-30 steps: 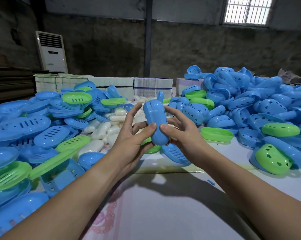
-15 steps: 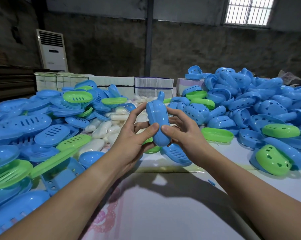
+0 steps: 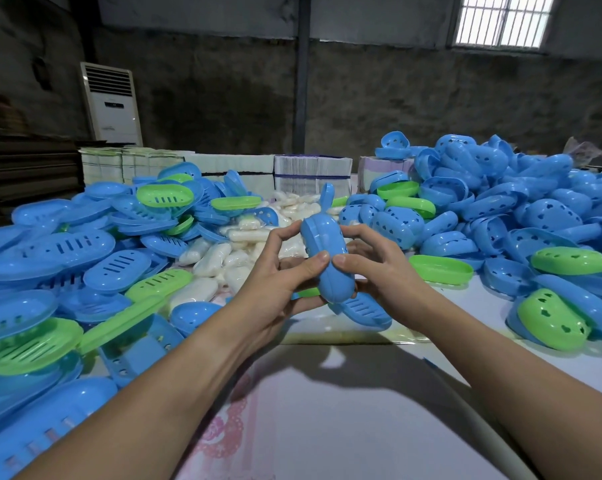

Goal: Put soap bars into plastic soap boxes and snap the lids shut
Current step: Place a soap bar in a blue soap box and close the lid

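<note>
From the head camera we see both hands raised over the table [image 3: 327, 427], holding one blue soap box [image 3: 327, 258] between them. The box stands on edge, its long axis running near to far, with its two halves together; whether the lid is fully snapped we cannot tell. Our left hand [image 3: 278, 285] grips it from the left, thumb pressed on the near upper edge and fingers curled round the far side. Our right hand [image 3: 379, 271] grips it from the right, thumb meeting the box just beside the left thumb, fingers wrapped behind.

Beyond the hands, in the middle of the table, lies a pile of white soap bars [image 3: 223, 258] in clear wrap. To the left is a heap of slotted blue and green lids [image 3: 119, 268]; to the right, a taller heap of blue and green box bases [image 3: 500, 209] with shaped holes. One slotted blue lid [image 3: 365, 310] lies just below the held box, near the right hand.

At the far edge of the table stand stacks of flat white cartons [image 3: 310, 171]. Against the far left wall stands a white air conditioner [image 3: 110, 102], and a barred window [image 3: 503, 19] sits high on the far right.
</note>
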{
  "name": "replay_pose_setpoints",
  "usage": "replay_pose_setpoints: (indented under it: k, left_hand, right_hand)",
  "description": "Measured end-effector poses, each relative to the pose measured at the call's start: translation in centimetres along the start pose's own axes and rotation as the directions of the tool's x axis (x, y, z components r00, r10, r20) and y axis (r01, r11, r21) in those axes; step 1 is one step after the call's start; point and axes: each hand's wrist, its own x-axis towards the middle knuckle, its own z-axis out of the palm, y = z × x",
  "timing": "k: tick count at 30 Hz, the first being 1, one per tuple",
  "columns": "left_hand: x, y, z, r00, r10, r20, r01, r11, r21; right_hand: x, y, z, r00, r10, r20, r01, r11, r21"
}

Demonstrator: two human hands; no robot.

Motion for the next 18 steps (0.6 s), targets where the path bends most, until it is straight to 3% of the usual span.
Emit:
replay_pose_setpoints:
  k: [18]
  left_hand:
    - [0.71,0.35,0.12,0.997,0.017,-0.071,-0.017,1.0,0.005]
  right_hand:
    - [0.25,-0.04,0.67,1.0,-0.004,0.027,0.003,1.0,0.024]
